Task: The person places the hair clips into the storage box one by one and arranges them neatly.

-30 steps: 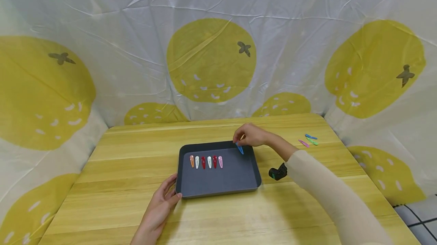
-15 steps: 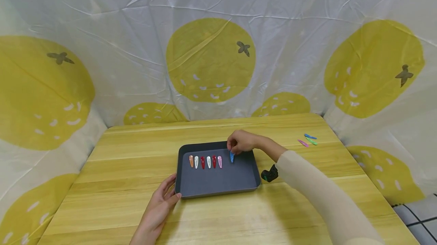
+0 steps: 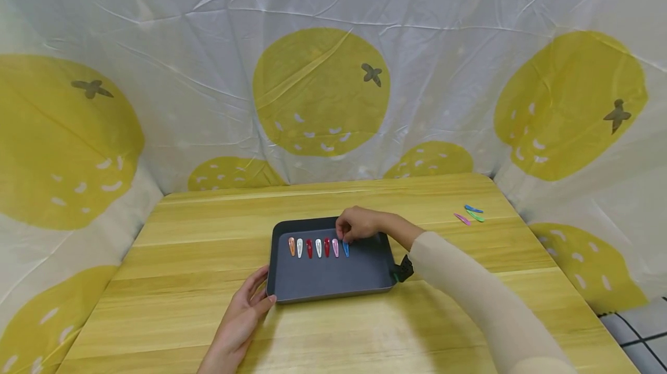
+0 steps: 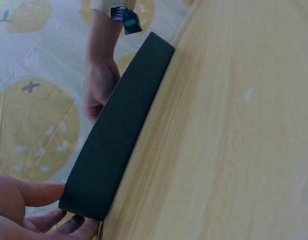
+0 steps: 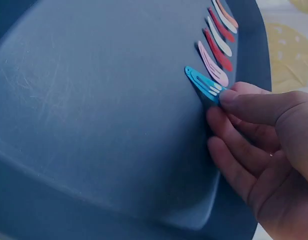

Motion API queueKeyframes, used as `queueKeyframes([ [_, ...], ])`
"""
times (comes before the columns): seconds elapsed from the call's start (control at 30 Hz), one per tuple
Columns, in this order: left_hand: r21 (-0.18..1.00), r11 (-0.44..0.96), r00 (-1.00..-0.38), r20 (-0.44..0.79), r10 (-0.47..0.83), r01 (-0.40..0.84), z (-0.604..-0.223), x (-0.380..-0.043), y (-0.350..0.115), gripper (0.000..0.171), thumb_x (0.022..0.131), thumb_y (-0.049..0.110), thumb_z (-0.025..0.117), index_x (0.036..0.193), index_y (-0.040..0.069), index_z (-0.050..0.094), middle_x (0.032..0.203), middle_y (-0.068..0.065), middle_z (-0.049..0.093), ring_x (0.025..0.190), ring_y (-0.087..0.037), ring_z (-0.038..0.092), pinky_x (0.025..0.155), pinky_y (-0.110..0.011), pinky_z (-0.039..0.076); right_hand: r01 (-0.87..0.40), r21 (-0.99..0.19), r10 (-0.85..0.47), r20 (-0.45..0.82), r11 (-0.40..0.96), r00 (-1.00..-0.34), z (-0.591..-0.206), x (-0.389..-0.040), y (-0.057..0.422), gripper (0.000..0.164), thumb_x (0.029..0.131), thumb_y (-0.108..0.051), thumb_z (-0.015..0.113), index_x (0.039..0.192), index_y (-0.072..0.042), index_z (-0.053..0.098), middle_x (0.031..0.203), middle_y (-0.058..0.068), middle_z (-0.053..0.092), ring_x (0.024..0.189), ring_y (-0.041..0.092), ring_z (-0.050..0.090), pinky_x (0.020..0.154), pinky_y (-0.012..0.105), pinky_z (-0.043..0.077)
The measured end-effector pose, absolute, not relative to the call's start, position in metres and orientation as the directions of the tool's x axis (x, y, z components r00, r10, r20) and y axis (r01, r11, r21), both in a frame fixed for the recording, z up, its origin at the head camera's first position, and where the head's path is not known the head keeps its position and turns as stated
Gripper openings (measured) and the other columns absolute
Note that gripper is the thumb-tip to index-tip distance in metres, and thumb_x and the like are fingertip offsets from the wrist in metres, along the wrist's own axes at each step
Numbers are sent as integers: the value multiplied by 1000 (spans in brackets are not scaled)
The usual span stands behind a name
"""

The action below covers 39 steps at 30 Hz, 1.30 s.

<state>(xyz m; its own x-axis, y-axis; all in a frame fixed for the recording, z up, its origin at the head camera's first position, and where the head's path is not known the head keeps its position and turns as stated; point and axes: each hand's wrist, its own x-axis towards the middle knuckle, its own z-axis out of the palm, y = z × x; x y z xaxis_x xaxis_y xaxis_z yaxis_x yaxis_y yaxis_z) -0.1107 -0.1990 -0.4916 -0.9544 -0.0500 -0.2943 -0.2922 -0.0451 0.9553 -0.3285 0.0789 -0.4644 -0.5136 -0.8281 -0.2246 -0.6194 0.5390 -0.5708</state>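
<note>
A blue snap hair clip is pinched at its wide end between the thumb and fingers of my right hand. Its narrow end points toward the near side, close over the floor of the dark grey tray. Just left of it, a row of several hair clips runs from an orange clip through white and red ones to a pink clip. My left hand grips the tray's near left corner, thumb and fingers spread along its outer wall.
On the wooden table, a blue clip, a green clip and a pink one lie at the back right. A black device hangs at the right wrist, beside the tray's right rim. A lemon-print cloth surrounds the table.
My right hand has carried the blue hair clip leftward across the tray, from near the back right corner to beside the pink clip. My left hand has stayed at the tray's corner.
</note>
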Motion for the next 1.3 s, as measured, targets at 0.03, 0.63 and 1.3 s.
queueKeyframes([
  [0.03,955,-45,-954,-295,-50,-293,-492,-111,-199,70,97,-11,58,160,4,32,165,-23,23,148,-48,26,118,-53,31,-635,-557,-832,-216,535,-511,-465,-328,78,13,95,-2,72,88,-13,69,78,-5,65,69,8,57,65,25,48],
  [0.63,969,-24,-969,-245,-22,-245,-494,-110,-201,70,97,-10,58,160,1,30,165,-25,23,148,-49,26,117,-47,33,-681,-510,-838,-172,526,-518,-466,-326,81,6,93,-7,77,93,-13,75,85,-10,67,77,6,60,71,25,52],
  [1.3,967,-33,-966,-255,-31,-254,-492,-109,-200,69,97,-11,57,160,2,31,164,-25,24,148,-49,26,117,-53,31,-620,-576,-808,-130,533,-575,-425,-330,130,15,95,-6,75,109,-1,74,102,2,71,92,13,68,79,28,57],
])
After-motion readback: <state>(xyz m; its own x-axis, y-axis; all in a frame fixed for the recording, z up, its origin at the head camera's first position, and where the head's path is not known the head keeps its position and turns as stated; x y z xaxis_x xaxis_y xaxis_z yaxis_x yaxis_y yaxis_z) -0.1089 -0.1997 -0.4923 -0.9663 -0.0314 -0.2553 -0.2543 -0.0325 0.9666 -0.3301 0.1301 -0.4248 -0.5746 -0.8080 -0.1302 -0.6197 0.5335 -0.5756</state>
